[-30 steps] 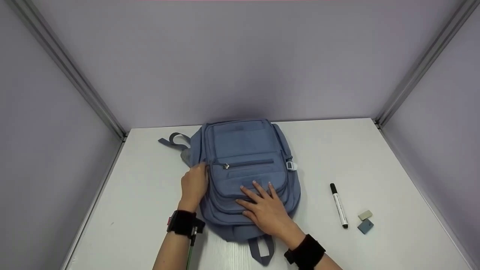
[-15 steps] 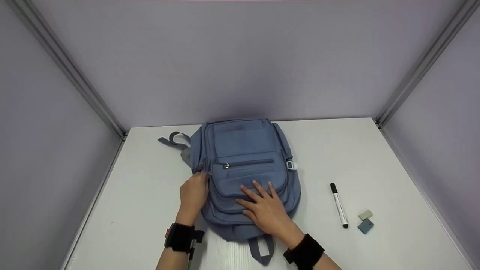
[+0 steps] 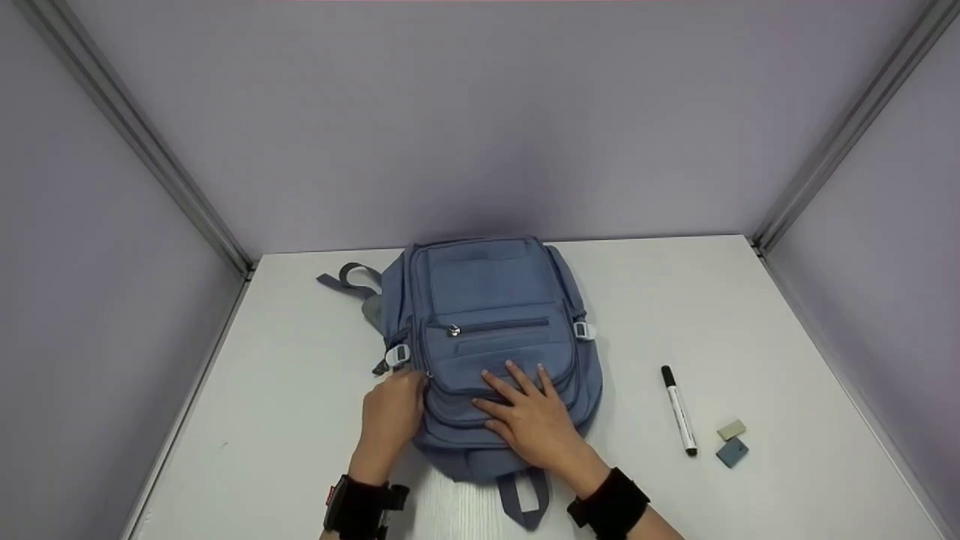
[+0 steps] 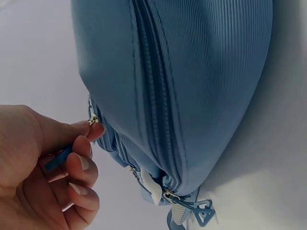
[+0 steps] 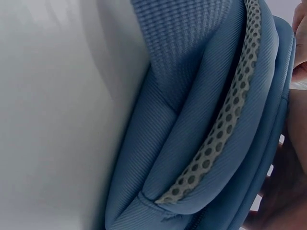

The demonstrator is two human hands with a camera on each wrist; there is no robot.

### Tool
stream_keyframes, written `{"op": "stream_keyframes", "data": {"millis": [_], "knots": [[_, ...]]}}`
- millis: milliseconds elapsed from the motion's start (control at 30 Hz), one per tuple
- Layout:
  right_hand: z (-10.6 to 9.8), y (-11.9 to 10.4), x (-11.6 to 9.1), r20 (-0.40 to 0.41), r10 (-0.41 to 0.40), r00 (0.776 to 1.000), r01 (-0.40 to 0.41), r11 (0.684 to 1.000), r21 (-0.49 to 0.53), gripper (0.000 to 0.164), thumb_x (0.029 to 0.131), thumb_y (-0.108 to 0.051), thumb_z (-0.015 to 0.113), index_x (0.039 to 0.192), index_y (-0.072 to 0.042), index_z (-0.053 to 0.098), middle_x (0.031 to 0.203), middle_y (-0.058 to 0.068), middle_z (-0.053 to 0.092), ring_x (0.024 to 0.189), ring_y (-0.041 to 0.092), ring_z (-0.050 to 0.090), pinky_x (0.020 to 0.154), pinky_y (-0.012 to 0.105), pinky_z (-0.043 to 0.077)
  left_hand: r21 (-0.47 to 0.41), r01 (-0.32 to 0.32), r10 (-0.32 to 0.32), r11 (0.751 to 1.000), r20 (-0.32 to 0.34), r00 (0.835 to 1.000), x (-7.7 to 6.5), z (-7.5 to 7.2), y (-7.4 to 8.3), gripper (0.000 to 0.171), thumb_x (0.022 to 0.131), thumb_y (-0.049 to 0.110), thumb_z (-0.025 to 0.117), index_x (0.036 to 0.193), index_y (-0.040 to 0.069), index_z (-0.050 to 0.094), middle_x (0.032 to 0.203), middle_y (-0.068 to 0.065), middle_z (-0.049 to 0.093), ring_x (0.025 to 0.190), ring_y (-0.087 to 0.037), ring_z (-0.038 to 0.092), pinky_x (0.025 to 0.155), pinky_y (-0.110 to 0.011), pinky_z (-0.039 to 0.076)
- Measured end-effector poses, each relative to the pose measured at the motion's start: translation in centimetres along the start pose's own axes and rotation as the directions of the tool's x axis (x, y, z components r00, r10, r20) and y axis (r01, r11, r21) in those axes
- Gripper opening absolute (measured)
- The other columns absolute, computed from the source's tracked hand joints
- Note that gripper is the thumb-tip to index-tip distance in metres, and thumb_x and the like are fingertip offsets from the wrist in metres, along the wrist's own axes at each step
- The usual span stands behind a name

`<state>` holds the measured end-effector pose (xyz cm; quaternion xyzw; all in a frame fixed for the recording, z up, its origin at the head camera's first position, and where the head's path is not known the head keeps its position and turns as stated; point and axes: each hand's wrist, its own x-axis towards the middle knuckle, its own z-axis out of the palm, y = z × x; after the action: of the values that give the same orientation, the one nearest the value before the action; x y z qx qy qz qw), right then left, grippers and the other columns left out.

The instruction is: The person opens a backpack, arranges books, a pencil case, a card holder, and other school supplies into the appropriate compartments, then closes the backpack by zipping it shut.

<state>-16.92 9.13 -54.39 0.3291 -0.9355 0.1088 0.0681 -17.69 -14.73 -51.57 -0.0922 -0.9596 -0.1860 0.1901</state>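
While walls (image 3: 480,120) border the white table (image 3: 300,360), left hand (image 3: 392,411) pinches zipper pull (image 4: 59,159), right hand (image 3: 538,421) splays on backpack (image 3: 491,289).

Marker (image 3: 679,411) lettering too small to read; backpack (image 3: 495,346) and right grip (image 3: 534,424) cut off by right-wrist view's edges.

Laid on the white desk (image 3: 285,405): a bag (image 3: 487,285), front up; apart to its right, a marker (image 3: 679,411); near that, a beige block (image 3: 731,430) and a blue-grey block (image 3: 732,452), close together.
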Motion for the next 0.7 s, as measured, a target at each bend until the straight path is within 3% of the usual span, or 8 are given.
{"op": "stream_keyframes", "data": {"millis": [267,700], "knots": [[0.1,0.0,0.0,-0.002,-0.005,1.0,0.005,1.0,-0.016,0.037,0.101,-0.047,0.049,0.134,-0.036,0.061,0.154,-0.004,0.039,0.143,0.032,0.028,0.108,0.065,0.02,0.013,-0.025,0.024,1.0,0.059,0.998,-1.1,-0.5,1.2,0.008,0.087,0.007,0.069,0.079,0.008,0.071,0.071,-0.007,0.064,0.058,-0.031,0.063,0.047,-0.045,0.047],[0.0,-0.1,-0.1,0.01,-0.005,1.0,0.005,1.0,0.004,0.037,0.1,-0.047,0.05,0.135,-0.037,0.06,0.155,-0.004,0.036,0.144,0.033,0.025,0.108,0.065,0.02,-0.024,-0.067,0.07,0.997,0.161,0.984,-1.3,-0.8,2.8,0.011,0.087,0.008,0.072,0.076,0.009,0.069,0.07,-0.005,0.064,0.06,-0.027,0.063,0.05,-0.041,0.048]]}}
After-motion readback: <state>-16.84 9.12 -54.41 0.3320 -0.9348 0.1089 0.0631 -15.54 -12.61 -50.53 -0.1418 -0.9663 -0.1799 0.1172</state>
